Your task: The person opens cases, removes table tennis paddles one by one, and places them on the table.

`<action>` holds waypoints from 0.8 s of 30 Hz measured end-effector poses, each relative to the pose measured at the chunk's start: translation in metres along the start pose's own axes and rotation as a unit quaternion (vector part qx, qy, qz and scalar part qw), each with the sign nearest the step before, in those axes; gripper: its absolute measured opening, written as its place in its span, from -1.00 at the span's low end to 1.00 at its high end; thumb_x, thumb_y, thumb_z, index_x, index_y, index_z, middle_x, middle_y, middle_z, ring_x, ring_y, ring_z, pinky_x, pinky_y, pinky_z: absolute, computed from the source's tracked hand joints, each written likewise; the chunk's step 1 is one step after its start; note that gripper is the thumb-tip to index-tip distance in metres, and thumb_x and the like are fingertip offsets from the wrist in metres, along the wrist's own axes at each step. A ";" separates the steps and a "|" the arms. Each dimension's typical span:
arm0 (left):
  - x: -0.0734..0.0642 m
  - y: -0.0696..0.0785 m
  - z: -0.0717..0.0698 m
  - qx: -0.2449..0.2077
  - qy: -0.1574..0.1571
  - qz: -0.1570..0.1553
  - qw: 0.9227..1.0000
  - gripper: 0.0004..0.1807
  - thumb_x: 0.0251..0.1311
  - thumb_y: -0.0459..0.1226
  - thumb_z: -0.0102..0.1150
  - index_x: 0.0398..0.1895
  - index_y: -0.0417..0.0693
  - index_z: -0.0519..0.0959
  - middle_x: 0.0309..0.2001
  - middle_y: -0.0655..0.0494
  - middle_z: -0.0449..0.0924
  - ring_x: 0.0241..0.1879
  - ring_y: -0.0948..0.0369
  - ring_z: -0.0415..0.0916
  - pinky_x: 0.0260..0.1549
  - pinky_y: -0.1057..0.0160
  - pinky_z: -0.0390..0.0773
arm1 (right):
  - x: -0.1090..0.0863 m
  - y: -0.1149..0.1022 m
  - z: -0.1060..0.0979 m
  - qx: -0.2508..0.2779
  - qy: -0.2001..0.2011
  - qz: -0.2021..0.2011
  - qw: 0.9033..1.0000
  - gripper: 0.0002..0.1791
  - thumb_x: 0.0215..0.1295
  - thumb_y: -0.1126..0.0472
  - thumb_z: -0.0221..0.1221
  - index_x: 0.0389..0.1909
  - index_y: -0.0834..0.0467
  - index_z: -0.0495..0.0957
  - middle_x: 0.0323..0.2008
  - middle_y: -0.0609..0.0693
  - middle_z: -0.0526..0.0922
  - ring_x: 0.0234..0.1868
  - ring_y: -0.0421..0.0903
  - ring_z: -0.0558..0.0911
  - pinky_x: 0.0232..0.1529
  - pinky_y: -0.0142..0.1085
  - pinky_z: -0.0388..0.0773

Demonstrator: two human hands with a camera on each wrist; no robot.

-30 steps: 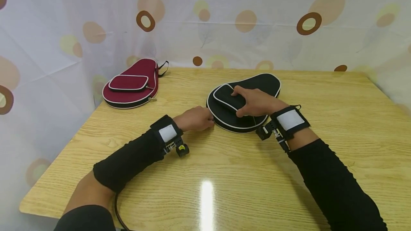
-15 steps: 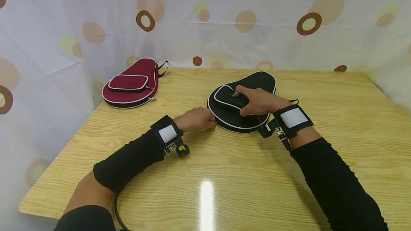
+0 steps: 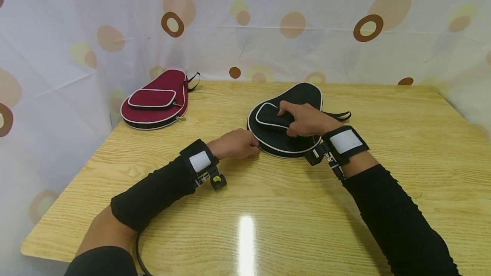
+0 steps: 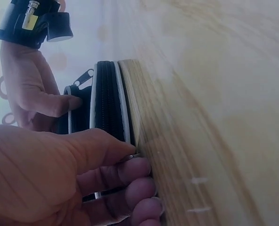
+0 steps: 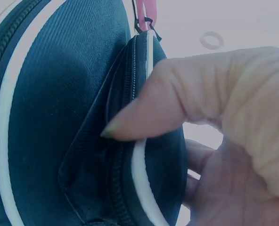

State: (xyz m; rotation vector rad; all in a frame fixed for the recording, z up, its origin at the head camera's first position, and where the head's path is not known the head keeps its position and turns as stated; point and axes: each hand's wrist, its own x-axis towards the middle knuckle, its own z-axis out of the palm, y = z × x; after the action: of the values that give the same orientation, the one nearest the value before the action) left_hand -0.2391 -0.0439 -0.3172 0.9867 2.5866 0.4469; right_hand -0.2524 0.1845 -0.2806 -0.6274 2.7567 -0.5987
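Observation:
A black table tennis racket case with white piping lies on the table, its narrow end pointing away. At the case's lower left edge, my left hand pinches a small metal zipper pull between thumb and fingers; the zipper teeth look closed in the left wrist view. My right hand grips the raised front pocket from above. Its thumb presses on the pocket's near side, and the other fingers are around the far side. A second zipper pull sticks out by the pocket.
A red racket case of the same shape lies at the back left of the wooden table. A black strap loop extends right from the black case. Behind the table hangs a spotted curtain.
The black case has turned counterclockwise, its narrow end swinging left and its strap loop coming into sight on the right. My right hand stays on the pocket; the left has shifted slightly right.

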 end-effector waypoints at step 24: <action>-0.003 -0.011 0.001 0.047 0.081 0.100 0.991 -0.64 0.29 -0.42 0.14 -0.71 -0.12 0.48 -0.49 0.16 0.28 -0.37 0.22 0.27 -0.33 0.35 0.27 | -0.005 0.013 0.000 -0.024 0.064 -0.065 0.996 -0.58 0.17 0.61 -0.12 -0.12 0.16 0.53 0.12 0.27 0.59 -0.23 0.12 0.46 -0.18 -0.05 0.26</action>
State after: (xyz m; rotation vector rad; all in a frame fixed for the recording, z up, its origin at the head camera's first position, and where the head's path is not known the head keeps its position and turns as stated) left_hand -0.2432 -0.0534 -0.3220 1.2992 2.6845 0.4765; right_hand -0.2523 0.1975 -0.2856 -0.8121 2.8725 -0.6237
